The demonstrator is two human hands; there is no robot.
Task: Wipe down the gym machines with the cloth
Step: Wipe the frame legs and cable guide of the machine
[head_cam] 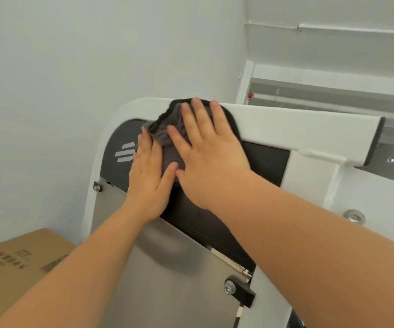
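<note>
Cloth (167,133), dark grey and bunched, lies against the upper part of the machine (285,129), right where the white frame's top bar meets the dark panel (120,138) below it. Its upper folds reach the top edge of the frame near the rounded corner.

The right hand (205,157) lies flat on the cloth with the fingers straight and spread, pressing it to the surface; its grip is released, nothing is clasped. The fingertips reach the frame's top edge. The left hand (147,181) lies flat just beside it, on the cloth's left edge and the dark panel, fingers straight and together, slightly blurred; its grip is released too. The two thumbs nearly meet over the cloth's lower part. Both forearms are bare and reach up from the bottom of the view.

A pale striped logo (125,152) shows on the panel just left of the left hand. Under the panel sits a brushed metal plate (167,280), held by a black bracket with a bolt (229,287). A cardboard box (13,263) stands at lower left, against the white wall (49,67).
</note>
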